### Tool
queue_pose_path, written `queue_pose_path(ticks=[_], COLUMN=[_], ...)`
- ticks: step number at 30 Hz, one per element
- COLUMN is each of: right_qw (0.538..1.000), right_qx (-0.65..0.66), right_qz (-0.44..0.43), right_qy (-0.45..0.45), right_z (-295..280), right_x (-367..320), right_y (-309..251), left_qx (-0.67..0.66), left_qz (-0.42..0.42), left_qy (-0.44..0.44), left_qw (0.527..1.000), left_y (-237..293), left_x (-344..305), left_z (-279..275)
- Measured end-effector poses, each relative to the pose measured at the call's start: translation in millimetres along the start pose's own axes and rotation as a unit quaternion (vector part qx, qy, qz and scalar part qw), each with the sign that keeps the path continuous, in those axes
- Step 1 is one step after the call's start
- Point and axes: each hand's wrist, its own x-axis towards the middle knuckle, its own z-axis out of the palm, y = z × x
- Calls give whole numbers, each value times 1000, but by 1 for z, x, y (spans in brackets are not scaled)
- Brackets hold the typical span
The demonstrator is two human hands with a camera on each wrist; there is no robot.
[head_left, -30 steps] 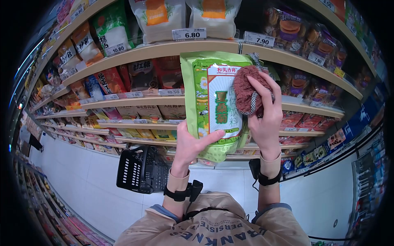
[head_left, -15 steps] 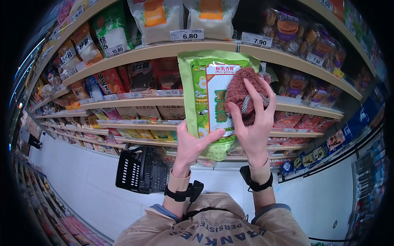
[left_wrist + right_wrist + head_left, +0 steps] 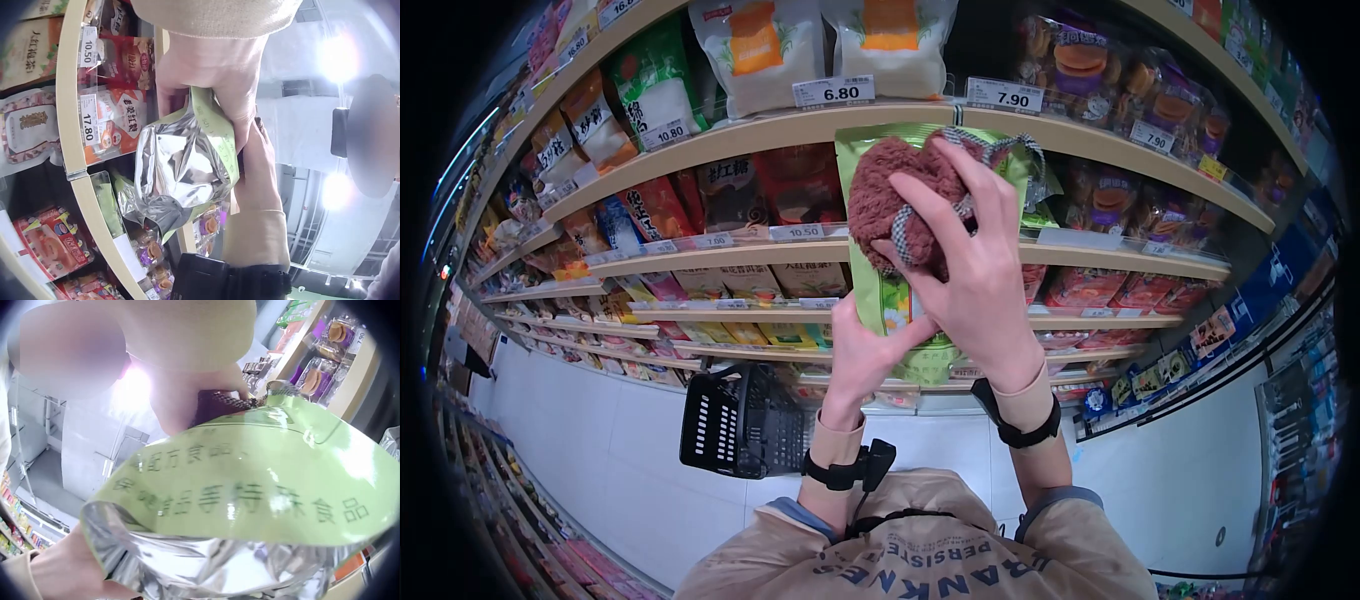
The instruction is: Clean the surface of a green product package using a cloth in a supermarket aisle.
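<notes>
A green bag point(image 3: 920, 368) with a silver base point(image 3: 181, 165) is held upright before the shelves. My left hand point(image 3: 866, 352) grips its lower left part, thumb across the front. My right hand point(image 3: 980, 275) holds a fluffy brown cloth point(image 3: 885, 195) with checked trim against the bag's front, fingers spread and bent over it. The cloth covers most of the printed label. In the right wrist view the underside of the green bag point(image 3: 250, 475) fills the lower half, with a little dark cloth behind its edge.
Shelves point(image 3: 780, 122) of packaged food run across the front, with price tags point(image 3: 834, 91) along their edges. A black basket point(image 3: 735, 420) stands on the floor point(image 3: 630, 425) at the lower left. A blue-edged display point(image 3: 1210, 345) is at the right.
My right hand has moved the brown cloth leftward across the bag's front, from its right edge to its upper left. The left hand keeps its grip, and the view has shifted slightly.
</notes>
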Motion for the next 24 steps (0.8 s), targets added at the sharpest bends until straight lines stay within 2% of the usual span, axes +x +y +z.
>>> queue_pose_path(ticks=[2,4,10,15,17,21,24], right_qw=[997,995,988,996,999,999,996], right_qx=[-71,-70,-52,-14,-14,-28,-40], right_qz=[17,39,100,41,11,8,37], right_qy=[27,54,105,74,29,37,65], right_z=[-6,-9,-13,1,6,21,26], right_x=[2,-3,-16,-5,1,13,22], right_y=[4,14,27,-2,-14,-18,-14], left_qx=[-6,-49,-76,-7,68,87,82], left_qz=[9,-22,-10,-24,59,61,15], left_qy=[-3,-12,-4,-32,-41,-32,-45], left_qw=[1000,998,997,999,995,994,995], left_y=[2,3,4,1,-5,-8,-3], left_x=[0,-3,0,5,6,8,12], left_z=[1,0,0,-6,-12,-29,-45])
